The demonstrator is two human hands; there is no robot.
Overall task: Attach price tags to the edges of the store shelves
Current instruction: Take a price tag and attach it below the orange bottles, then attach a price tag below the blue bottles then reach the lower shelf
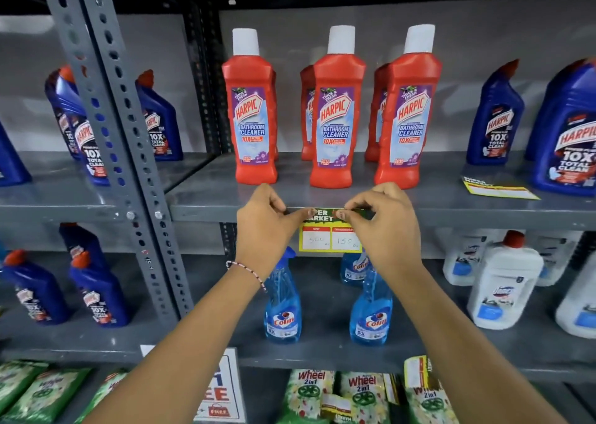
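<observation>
A yellow and green price tag (329, 235) with two white price boxes hangs against the front edge of the grey shelf (206, 212), below the red Harpic bottles (335, 117). My left hand (267, 227) pinches the tag's top left part, thumb and forefinger pressed on its green band. My right hand (383, 227) pinches the top right part the same way. Both hands hold the tag's upper strip flat on the shelf edge. A second yellow price tag (498, 188) lies flat on the same shelf to the right.
Blue Harpic bottles (495, 117) stand right and left on this shelf. A perforated grey upright post (129, 153) rises at the left. Blue Colin spray bottles (283, 307) and white bottles (503, 285) fill the shelf below. Green Wheel packets (364, 394) lie at the bottom.
</observation>
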